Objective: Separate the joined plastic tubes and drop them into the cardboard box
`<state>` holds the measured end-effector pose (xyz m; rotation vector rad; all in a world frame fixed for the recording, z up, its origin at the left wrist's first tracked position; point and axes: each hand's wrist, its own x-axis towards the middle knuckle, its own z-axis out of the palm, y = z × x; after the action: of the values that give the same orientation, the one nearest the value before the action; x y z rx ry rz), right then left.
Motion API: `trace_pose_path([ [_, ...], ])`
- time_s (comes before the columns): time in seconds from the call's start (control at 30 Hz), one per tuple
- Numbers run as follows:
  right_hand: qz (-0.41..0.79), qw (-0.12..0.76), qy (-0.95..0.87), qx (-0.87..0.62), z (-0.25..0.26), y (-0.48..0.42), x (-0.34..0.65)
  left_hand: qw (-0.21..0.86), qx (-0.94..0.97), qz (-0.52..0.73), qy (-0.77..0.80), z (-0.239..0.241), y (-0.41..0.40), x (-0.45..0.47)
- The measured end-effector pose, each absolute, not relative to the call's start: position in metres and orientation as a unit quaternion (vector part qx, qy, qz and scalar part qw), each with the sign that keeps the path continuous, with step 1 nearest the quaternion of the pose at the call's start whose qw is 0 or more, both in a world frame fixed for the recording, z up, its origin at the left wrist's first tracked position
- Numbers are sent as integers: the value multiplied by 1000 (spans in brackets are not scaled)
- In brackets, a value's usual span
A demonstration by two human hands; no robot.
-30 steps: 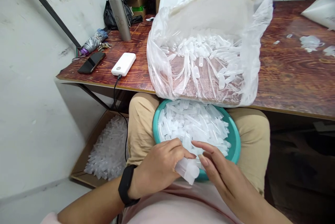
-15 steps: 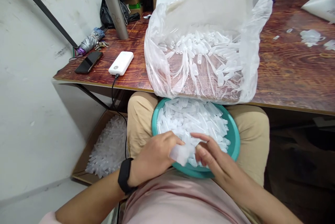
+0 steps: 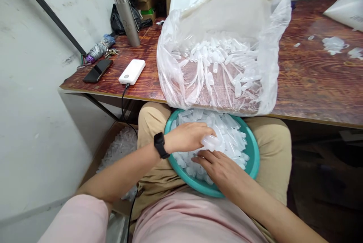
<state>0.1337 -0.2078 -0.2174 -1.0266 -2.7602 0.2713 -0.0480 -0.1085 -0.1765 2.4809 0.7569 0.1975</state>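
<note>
Over the pile in a teal basin (image 3: 255, 159) on my lap, my left hand (image 3: 190, 137) is closed around a translucent plastic sleeve (image 3: 210, 142), with its fingertips partly hidden. It may hold more than one piece. Just below and to the right, my right hand (image 3: 219, 165) reaches over the same pile of small white plastic sleeves (image 3: 231, 140). Its fingers are bent slightly and apart, touching the pieces, and I see nothing held in them. The basin is heaped with these pieces.
A clear plastic bag (image 3: 167, 72) of similar pieces lies open on the wooden table (image 3: 312, 88). A white power bank (image 3: 132, 71), a phone (image 3: 98, 70) and a metal bottle (image 3: 126, 16) stand left. A cardboard box (image 3: 96, 159) of pieces is below; a black cable (image 3: 123, 110) hangs beside it.
My left hand has moved up and right, over the heap, with the plastic piece in it. My right hand has shifted slightly left, its fingers lowered onto the pieces.
</note>
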Motion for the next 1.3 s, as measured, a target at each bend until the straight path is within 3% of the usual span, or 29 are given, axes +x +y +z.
trace_pose_path([
  [0.17, 121, 126, -903, -392, -204, -222, 164, 156, 955, 23, 250, -191, -101, -14],
  [0.43, 122, 110, -894, -418, -207, -220, 168, 141, 942, 47, 302, -186, -103, -26],
  [0.53, 116, 71, -904, -405, -214, -216, 154, 222, 878, 139, 399, -175, -113, -48],
  [0.63, 106, 28, -910, -400, -222, -212, 144, 407, 739, 230, 485, -171, -130, -66],
  [0.73, 97, 18, -911, -400, -226, -211, 142, 623, 585, 264, 447, -172, -150, -76],
  [0.8, 87, 17, -912, -401, -225, -212, 143, 709, 508, 285, 397, -174, -161, -80],
  [1.0, 53, 7, -915, -399, -222, -211, 140, 806, 351, 322, 352, -176, -183, -83],
  [1.3, 60, 14, -922, -382, -220, -209, 141, 838, 286, 333, 323, -172, -197, -81],
])
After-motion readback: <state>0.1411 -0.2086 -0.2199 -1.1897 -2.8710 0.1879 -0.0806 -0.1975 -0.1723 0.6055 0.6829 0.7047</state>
